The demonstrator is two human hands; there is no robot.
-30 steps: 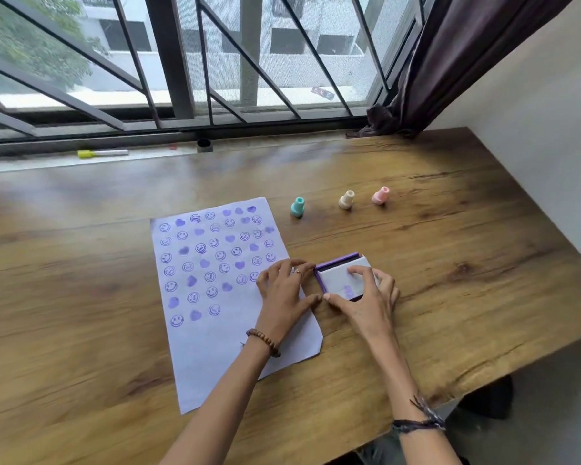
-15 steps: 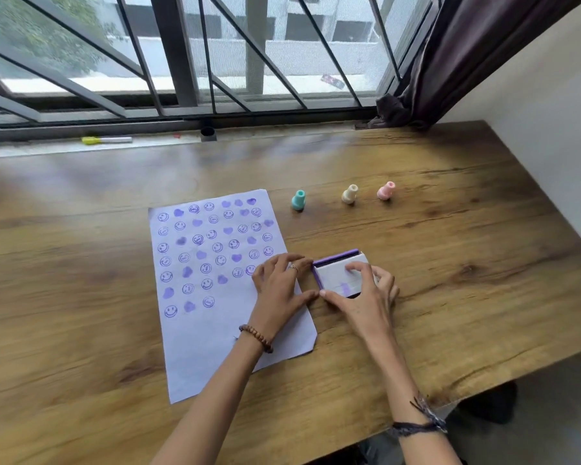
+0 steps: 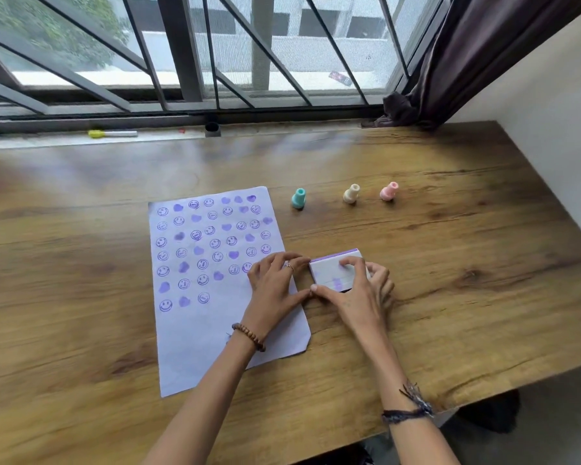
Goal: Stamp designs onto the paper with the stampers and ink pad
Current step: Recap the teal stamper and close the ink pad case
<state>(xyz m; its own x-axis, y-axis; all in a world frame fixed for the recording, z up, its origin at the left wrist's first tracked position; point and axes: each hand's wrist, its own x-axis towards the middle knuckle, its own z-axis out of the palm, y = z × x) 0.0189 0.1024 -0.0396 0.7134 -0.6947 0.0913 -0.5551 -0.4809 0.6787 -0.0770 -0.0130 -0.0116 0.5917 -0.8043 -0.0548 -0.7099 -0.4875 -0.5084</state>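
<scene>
A white paper sheet (image 3: 195, 333) lies on the wooden table (image 3: 450, 263), covered in its upper half with purple smiley and heart prints. Just right of it sits the ink pad (image 3: 329, 273), a small white box with a purple edge, its lid down. My right hand (image 3: 356, 297) grips the box, fingers over the lid and thumb at its near left corner. My left hand (image 3: 275, 290) rests on the paper's right edge, fingertips touching the box's left side. Three stampers stand beyond: teal (image 3: 298, 198), cream (image 3: 351, 193), pink (image 3: 389, 190).
A barred window runs along the table's far edge, with a yellow-capped marker (image 3: 112, 133) and a small black cap (image 3: 212, 128) on the sill. A dark curtain (image 3: 457, 62) hangs at the far right. A white wall borders the right side.
Both hands stay on the ink pad; its purple far edge looks thinner now, as if the lid has been pressed down. The camera has tilted slightly.
</scene>
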